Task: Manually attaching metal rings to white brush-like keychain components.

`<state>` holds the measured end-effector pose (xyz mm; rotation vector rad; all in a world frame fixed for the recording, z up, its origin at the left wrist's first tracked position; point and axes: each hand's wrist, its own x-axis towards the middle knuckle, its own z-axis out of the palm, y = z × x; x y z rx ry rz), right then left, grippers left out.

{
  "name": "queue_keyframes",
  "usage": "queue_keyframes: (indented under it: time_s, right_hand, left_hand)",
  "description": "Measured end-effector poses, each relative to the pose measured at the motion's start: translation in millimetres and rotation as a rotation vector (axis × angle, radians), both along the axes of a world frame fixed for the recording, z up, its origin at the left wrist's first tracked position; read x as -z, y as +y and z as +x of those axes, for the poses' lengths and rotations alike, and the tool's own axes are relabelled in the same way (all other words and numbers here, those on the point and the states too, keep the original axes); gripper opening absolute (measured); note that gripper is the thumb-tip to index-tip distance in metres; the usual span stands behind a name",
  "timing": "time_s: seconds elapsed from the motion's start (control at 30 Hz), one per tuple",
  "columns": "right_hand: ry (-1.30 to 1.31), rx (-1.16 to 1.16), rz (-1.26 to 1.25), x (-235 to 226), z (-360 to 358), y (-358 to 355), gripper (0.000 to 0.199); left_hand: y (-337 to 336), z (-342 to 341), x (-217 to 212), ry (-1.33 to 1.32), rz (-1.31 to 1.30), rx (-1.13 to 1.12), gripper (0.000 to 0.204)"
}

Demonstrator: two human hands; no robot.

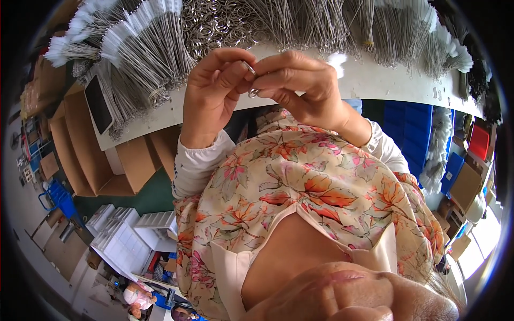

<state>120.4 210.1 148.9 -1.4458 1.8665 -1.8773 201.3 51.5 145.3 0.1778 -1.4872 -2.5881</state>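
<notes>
My left hand and my right hand meet above the edge of a white table. Their fingertips pinch small metal rings: one ring sits between the thumbs and forefingers, and a second ring hangs just below it. Which hand holds which ring is hard to tell, as the fingers overlap. Behind the hands lies a heap of loose metal rings. Bundles of thin wire brushes with white bristle tips cover the table to both sides.
A black phone lies on the table's left end. Open cardboard boxes stand under it, with white trays below them. Blue crates and more brush bundles are on the right. My floral blouse fills the middle.
</notes>
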Motion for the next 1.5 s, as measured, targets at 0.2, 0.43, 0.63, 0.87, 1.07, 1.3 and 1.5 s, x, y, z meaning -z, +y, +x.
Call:
queue_keyframes:
  time_s: [0.2,0.43,0.63,0.87,1.07,1.3,1.5]
  right_hand:
    - [0.656,0.167,0.016,9.2,-9.2,5.3,0.024]
    - [0.664,0.029,-0.007,10.1,-14.1,-5.4,0.024]
    - [0.691,0.061,-0.028,1.4,-9.5,-7.5,0.022]
    - [0.890,0.085,-0.110,6.6,-17.1,-13.2,0.024]
    - [0.989,0.051,-0.048,1.1,-22.6,-13.7,0.022]
    - [0.618,0.046,-0.096,1.7,-5.7,-16.6,0.024]
    - [0.630,0.046,-0.089,0.3,-4.1,-16.2,0.020]
  left_hand:
    - [-8.9,2.8,-12.5,-0.064,0.042,0.171,0.017]
    - [-0.2,13.2,-31.4,-0.065,-0.744,-0.036,0.023]
    - [-12.7,18.7,-22.0,0.076,-0.416,-0.015,0.020]
    - [-23.1,20.1,-16.4,0.053,-0.340,0.085,0.021]
    - [-20.8,22.5,-16.0,0.055,-0.361,0.041,0.021]
    - [9.2,27.6,-20.3,0.231,-0.764,-0.370,0.033]
    - [5.9,27.0,-14.1,0.203,-0.404,-0.262,0.040]
